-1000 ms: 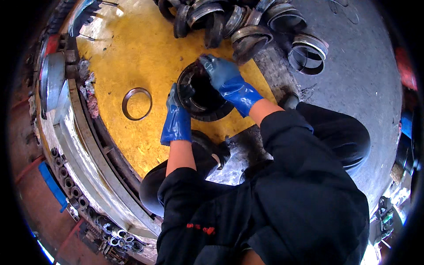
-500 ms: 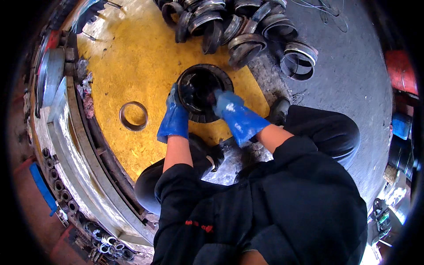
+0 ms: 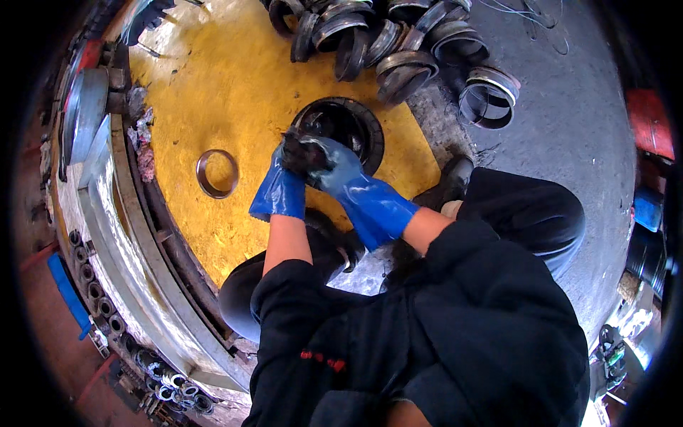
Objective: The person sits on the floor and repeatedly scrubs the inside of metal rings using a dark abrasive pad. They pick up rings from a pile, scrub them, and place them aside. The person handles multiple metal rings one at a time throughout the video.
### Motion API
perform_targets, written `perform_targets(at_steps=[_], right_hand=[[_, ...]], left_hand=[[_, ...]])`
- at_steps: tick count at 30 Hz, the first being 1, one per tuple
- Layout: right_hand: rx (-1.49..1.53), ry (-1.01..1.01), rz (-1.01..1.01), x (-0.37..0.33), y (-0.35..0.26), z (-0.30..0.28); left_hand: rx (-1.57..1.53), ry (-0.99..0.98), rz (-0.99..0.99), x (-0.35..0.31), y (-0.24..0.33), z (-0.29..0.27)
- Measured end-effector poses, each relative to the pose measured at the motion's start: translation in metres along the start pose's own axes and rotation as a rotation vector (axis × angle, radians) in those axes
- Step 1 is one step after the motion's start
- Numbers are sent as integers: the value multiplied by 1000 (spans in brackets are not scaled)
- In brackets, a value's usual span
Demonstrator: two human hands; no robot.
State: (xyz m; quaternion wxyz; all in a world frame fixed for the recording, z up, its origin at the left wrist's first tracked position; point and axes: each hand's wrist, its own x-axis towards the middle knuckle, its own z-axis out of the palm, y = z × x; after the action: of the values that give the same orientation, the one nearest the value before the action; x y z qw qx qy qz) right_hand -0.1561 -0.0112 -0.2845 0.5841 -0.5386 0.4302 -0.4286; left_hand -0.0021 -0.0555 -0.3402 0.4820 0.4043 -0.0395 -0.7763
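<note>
On the yellow floor plate between my legs lies a dark, wide ring-shaped metal part (image 3: 373, 135) with a notched rim and a shiny black inside. My right hand (image 3: 341, 167), in a long blue rubber glove, is closed on a dark, dirty rag (image 3: 306, 155) at the near left of this part. My left hand (image 3: 283, 179), in a matching glove, is right beside the rag. Its fingers are mostly hidden by the rag and the other glove. A thin metal ring (image 3: 217, 174) lies apart to the left.
Several used metal rings (image 3: 348, 32) are heaped at the far side. One larger ring (image 3: 489, 98) stands right of the heap on grey floor. A metal frame (image 3: 135, 242) runs along the left, with small rings (image 3: 174, 388) beside it. Red and blue containers (image 3: 647, 124) stand far right.
My right hand has come out of the ring-shaped part and moved left to my left hand, and the dark rag now shows in it. The view has shifted slightly.
</note>
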Motion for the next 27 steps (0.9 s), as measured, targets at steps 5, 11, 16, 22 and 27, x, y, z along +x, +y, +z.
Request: perform_targets(at_steps=[5,11,16,22,27], right_hand=[[-262,-305,44,-30,-6,-60],[-816,-214,-115,34,-18,-112],[-1198,-193,-513,73,6,-119],[-1328,-149,-43,29,3,-98],[-1173,-124,288,-16,-19,-63]], left_hand=[[318,-91,211,-13,-10,-3],[-2,238,-41,-12,1,31],[343,369,75,-8,0,15],[483,391,83,-7,-3,28],[531,315,163,-28,-4,41]])
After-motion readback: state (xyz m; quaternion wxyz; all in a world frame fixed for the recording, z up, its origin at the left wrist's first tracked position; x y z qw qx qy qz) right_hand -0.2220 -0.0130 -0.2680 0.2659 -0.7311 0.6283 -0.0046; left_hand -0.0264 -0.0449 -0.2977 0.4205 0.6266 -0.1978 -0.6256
